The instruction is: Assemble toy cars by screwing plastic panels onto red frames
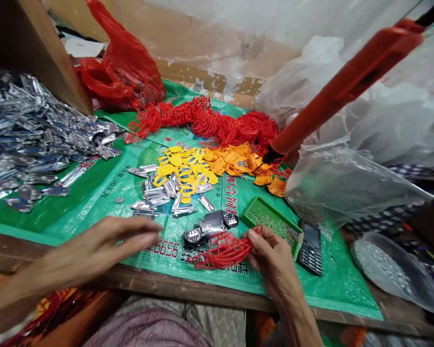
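In my right hand (pixel 271 255), pinched between thumb and fingers, is a red plastic lattice frame (pixel 224 250), held low over the green sheet. Just behind it lies a black toy car chassis (pixel 213 226) with chrome-like pieces at both ends. My left hand (pixel 130 236), slightly blurred, hovers with its fingers stretched out and nothing visible in them. Small silver pieces (pixel 157 195) lie just beyond that hand. Close to my right hand is a green tray (pixel 271 217) of tiny metal parts.
Yellow pieces (pixel 184 168), orange pieces (pixel 235 159) and a row of red lattice frames (pixel 202 115) lie farther back. A red electric screwdriver (pixel 347 91) slants in from above. Left is a silver heap (pixel 32 130); right, a keypad phone (pixel 311 248) and a clear bowl (pixel 394 274).
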{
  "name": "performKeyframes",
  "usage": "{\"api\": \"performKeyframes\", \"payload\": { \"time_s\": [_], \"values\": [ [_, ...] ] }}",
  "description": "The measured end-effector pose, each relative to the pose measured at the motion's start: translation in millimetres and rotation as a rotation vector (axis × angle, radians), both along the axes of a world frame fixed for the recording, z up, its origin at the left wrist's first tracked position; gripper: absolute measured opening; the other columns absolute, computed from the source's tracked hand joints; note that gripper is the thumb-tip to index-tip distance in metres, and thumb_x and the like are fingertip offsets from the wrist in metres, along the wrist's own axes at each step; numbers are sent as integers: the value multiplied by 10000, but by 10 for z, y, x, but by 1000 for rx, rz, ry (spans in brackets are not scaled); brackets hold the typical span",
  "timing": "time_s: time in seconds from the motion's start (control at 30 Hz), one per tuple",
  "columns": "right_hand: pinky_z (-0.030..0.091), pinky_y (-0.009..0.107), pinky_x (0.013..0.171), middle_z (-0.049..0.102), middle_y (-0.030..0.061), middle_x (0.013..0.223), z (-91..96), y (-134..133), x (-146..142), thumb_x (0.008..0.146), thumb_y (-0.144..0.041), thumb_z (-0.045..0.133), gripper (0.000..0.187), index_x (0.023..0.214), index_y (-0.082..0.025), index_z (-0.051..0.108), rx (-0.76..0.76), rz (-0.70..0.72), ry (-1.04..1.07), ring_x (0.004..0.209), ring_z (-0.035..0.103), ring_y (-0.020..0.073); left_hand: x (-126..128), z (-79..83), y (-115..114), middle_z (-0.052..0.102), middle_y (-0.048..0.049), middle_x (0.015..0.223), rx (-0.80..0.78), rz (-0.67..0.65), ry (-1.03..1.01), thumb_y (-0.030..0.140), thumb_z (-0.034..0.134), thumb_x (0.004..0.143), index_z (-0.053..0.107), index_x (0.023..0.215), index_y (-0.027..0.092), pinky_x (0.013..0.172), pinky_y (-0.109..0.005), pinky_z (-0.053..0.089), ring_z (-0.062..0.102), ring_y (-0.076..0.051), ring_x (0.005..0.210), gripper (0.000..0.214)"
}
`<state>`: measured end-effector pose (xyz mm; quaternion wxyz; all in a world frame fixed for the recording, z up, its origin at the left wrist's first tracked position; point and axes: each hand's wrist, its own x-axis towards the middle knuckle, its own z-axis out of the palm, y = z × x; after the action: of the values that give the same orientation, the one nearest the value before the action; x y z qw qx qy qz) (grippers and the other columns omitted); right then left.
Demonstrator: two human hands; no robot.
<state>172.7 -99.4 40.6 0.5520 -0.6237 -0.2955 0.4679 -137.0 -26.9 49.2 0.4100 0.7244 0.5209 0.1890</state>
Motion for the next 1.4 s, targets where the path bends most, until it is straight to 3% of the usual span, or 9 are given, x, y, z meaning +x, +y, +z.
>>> {"api": "performKeyframes", "payload": {
  "time_s": [0.1,0.27,0.47,0.57,0.77,0.93,1.07,1.2,1.4],
  "values": [
    [265,186,385,442,-66,469,-63,92,-90,647,-595,810,517,624,-185,495,0,-12,2,388,372,50,718,105,334,639,-96,1363,-35,-291,-32,684,462,910,566,1394,226,1075,-444,426,574,-318,1239,674],
    [262,188,378,457,-74,453,-88,185,-172,657,-637,781,522,704,-185,524,-7,-27,-15,372,368,52,1290,56,464,696,-78,1074,-192,-461,-61,653,522,882,624,1180,172,825,-367,484,621,-272,962,575],
    [308,203,390,636,-31,767,4,244,-185,581,-574,844,603,950,-201,547,35,-167,-56,418,436,45,1286,49,336,550,42,737,-355,-335,-240,511,751,693,570,852,178,616,-267,385,497,-151,678,410],
    [388,217,438,652,-3,893,64,206,-170,633,-573,809,577,1004,-210,558,117,-213,-49,483,485,54,1304,22,273,619,15,817,-515,-219,-461,463,812,642,575,888,167,695,-281,442,560,-162,750,452],
    [518,245,575,618,-11,737,-54,18,-345,738,-503,781,467,1071,-214,625,184,-239,-233,632,590,125,1292,-76,235,722,-40,1019,-623,-130,-780,384,912,628,652,1021,164,868,-300,496,640,-197,954,520],
    [604,353,772,650,130,1262,-215,2,-584,887,-471,644,542,1366,-244,529,278,-176,-366,998,673,213,1299,-138,212,725,-58,1146,-626,-47,-869,398,918,676,678,1123,198,952,-307,502,647,-233,1108,545],
    [587,456,946,639,142,1332,-199,71,-556,817,-464,727,620,1361,-219,562,295,-154,-383,1137,656,266,1347,-136,199,746,-43,1087,-687,188,-929,516,932,604,730,1007,207,900,-275,518,656,-228,1077,546],
    [628,428,877,658,157,1319,-144,81,-472,801,-507,731,636,1341,-200,592,228,-114,-176,1039,713,258,1373,-126,210,761,-10,936,-682,102,-980,460,925,649,751,887,202,818,-232,521,672,-160,869,393],
    [585,432,986,615,112,1407,-118,9,-414,789,-411,779,611,1356,-264,603,242,-1,-152,1146,684,262,1306,-121,264,770,-43,938,-700,-152,-932,466,849,758,763,1023,178,817,-244,523,683,-162,826,402]
  ]
}}
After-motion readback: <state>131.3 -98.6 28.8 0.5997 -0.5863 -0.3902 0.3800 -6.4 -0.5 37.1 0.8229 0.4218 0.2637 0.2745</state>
